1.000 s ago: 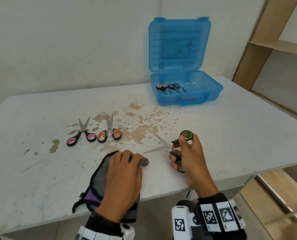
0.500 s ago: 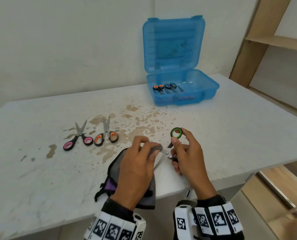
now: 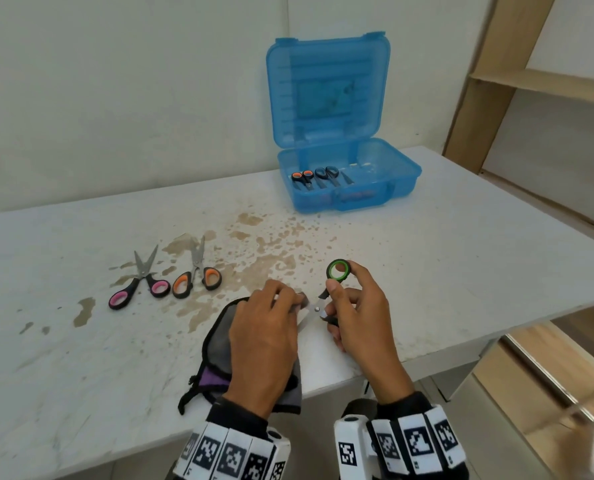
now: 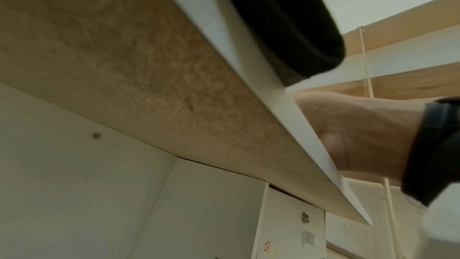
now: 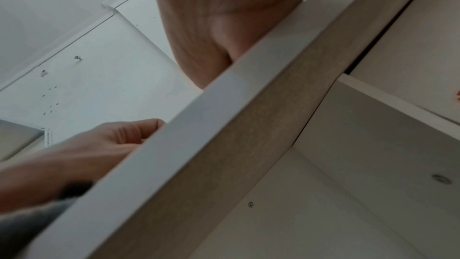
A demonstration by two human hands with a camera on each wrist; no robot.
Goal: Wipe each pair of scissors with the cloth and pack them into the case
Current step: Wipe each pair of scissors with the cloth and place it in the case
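Observation:
In the head view my right hand [image 3: 352, 306] grips the handles of the green-handled scissors [image 3: 338, 270], held spread open above the table's near edge. My left hand [image 3: 269, 327] pinches the grey cloth [image 3: 219, 344] around one of their blades. Pink-handled scissors [image 3: 139, 284] and orange-handled scissors [image 3: 196, 277] lie at the left on the table [image 3: 461, 271]. The blue case [image 3: 382, 181] stands with its lid up at the back, with two pairs of scissors [image 3: 314, 177] in it. Both wrist views look up past the table edge [image 4: 273, 105] and hide the fingers.
Brown stains [image 3: 271, 258] spot the middle of the table. A wooden shelf unit [image 3: 530, 81] stands at the right, past the table's corner. The cloth hangs partly over the near edge.
My left hand lifted the cloth off the table and closed it round a blade of the green-handled scissors. My right hand raised the scissors slightly.

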